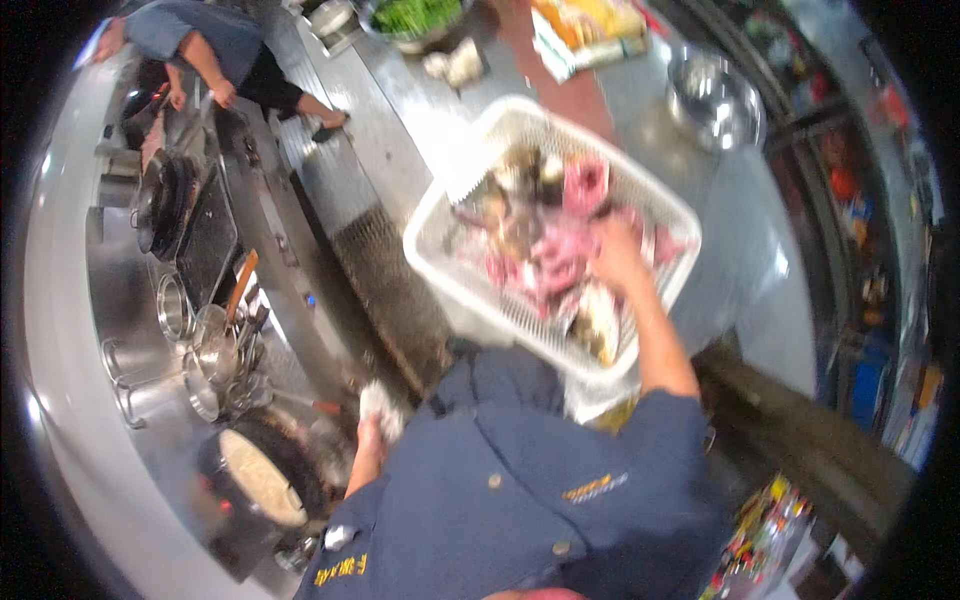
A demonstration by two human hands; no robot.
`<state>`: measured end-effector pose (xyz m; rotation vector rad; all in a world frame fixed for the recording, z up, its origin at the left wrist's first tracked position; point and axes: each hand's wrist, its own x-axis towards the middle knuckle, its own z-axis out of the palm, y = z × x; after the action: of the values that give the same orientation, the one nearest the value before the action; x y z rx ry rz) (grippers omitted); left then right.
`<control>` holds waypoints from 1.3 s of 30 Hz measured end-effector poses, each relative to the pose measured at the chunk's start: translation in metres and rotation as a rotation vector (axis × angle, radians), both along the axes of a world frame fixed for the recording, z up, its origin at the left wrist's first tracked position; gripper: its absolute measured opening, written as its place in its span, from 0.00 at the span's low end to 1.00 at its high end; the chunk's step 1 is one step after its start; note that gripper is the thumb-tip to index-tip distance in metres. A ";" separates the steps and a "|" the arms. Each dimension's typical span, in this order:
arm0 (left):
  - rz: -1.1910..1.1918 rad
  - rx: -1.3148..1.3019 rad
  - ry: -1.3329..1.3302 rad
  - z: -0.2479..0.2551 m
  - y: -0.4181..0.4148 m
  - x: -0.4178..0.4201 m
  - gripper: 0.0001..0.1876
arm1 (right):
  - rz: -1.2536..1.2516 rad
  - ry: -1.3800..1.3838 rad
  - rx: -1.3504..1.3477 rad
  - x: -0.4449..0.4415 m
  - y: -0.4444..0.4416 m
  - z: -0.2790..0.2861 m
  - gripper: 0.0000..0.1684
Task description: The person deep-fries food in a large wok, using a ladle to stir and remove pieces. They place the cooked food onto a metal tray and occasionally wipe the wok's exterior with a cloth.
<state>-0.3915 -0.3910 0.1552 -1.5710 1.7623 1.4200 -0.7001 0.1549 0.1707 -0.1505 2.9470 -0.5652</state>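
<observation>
A white perforated plastic basket [679, 217] of raw fish pieces stands on the steel counter before me. My right hand [619, 251] reaches down into it, touching the pink cut pieces [562, 255]; blur hides whether its fingers grip one. A fish piece with pale, dark-edged skin [598, 330] lies at the basket's near end, and a round pink cut section [585, 186] at the far side. Low at my left side, my left hand [370, 436] holds a bunched white cloth [385, 409], beside the stove's edge.
Left, the stove range holds a pan of pale liquid [259, 476], ladles and strainers [217, 352], and a black wok [161, 202]. A person [202, 52] bends over its far end. A steel bowl [716, 97], packages [589, 34] and a bowl of greens [416, 15] stand on the counter.
</observation>
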 end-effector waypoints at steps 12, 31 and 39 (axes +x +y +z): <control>0.236 -0.282 -0.136 -0.100 -0.026 0.178 0.21 | 0.378 -0.304 0.398 -0.044 -0.086 0.064 0.21; 0.773 -0.145 -0.191 -0.136 0.101 0.382 0.30 | 1.484 0.051 -0.219 0.162 -0.574 0.059 0.10; 0.864 0.060 -0.242 -0.137 0.132 0.377 0.28 | 1.625 0.012 -0.236 0.143 -0.742 0.083 0.15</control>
<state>-0.0141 -0.2590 0.0187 -2.4949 0.8961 1.4857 -0.5569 -0.5870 0.2540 -2.1312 1.7346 -0.5137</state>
